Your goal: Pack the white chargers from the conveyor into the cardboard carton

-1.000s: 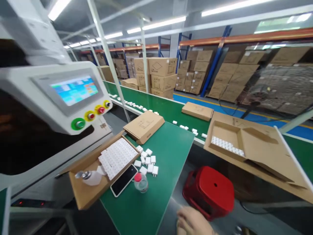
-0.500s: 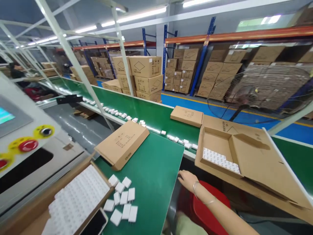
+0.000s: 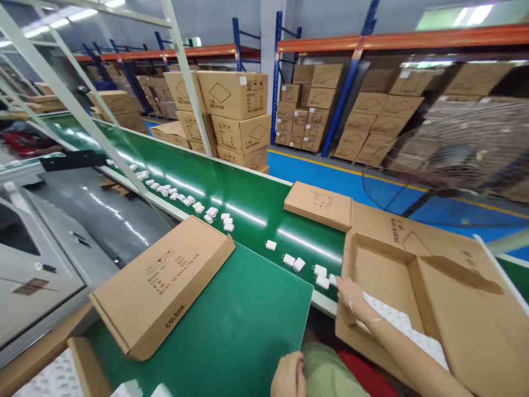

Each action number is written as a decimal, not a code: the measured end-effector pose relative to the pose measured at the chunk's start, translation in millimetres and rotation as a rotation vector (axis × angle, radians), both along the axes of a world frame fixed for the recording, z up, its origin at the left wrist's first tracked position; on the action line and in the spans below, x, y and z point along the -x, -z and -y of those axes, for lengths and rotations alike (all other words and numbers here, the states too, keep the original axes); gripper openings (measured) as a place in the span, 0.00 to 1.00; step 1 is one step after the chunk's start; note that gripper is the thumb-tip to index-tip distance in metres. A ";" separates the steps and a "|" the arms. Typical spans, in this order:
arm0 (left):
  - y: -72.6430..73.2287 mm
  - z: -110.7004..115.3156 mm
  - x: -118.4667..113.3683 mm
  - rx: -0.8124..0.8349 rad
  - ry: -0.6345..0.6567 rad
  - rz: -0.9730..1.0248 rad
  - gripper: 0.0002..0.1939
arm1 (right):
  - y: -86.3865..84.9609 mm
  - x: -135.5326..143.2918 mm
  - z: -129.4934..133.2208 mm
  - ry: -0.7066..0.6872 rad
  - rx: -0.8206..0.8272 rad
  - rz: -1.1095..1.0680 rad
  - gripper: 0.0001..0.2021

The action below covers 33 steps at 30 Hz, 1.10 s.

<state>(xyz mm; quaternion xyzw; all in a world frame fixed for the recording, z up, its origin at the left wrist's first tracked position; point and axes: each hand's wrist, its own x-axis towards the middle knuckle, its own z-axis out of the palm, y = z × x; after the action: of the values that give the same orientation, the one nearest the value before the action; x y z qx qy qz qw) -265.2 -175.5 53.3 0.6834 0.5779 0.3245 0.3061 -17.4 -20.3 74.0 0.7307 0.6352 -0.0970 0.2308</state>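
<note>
My right hand (image 3: pixel 350 296), with bracelets on its wrist, reaches to the near side of the green conveyor belt. Its fingers close on a white plug charger (image 3: pixel 333 280) at the belt's edge. Beside that charger lie other white chargers (image 3: pixel 322 282), some with pins showing. My left hand (image 3: pixel 288 376) is low in the view at the near edge of the green table (image 3: pixel 248 298). Its fingers are curled, and anything inside them is hidden. An open carton (image 3: pixel 378 262) with rows of white pieces lies under and right of my right forearm.
A closed carton (image 3: pixel 163 286) lies on the table's left. Several chargers (image 3: pixel 173 194) line the belt (image 3: pixel 243 204). A flat box (image 3: pixel 318 203) rests on its far side. A slanted white post (image 3: pixel 185 71) and a fan (image 3: pixel 450 160) stand beyond; a red stool (image 3: pixel 363 375) is below.
My right hand has moved up from beside the table edge to a charger on the belt. My left hand has come into clear view. The camera has turned and moved closer to the belt.
</note>
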 end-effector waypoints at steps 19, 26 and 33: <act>87.7 -185.3 -183.2 -0.330 0.414 -0.607 0.07 | 59.1 -39.7 -117.0 -0.507 0.076 -0.313 0.17; -6.8 -139.1 -191.3 -0.035 0.314 0.285 0.20 | -8.1 -155.0 -52.5 -0.122 0.074 -1.203 0.20; -28.2 -95.4 -269.4 -0.092 0.442 0.440 0.20 | 2.0 -230.0 90.7 0.931 0.211 -2.156 0.16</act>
<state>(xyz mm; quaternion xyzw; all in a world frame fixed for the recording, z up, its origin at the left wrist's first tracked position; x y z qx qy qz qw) 4.2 -80.1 81.5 0.7189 0.3201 0.4161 0.4556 212.6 -111.0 72.1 0.4096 0.1628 -0.7913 -0.4237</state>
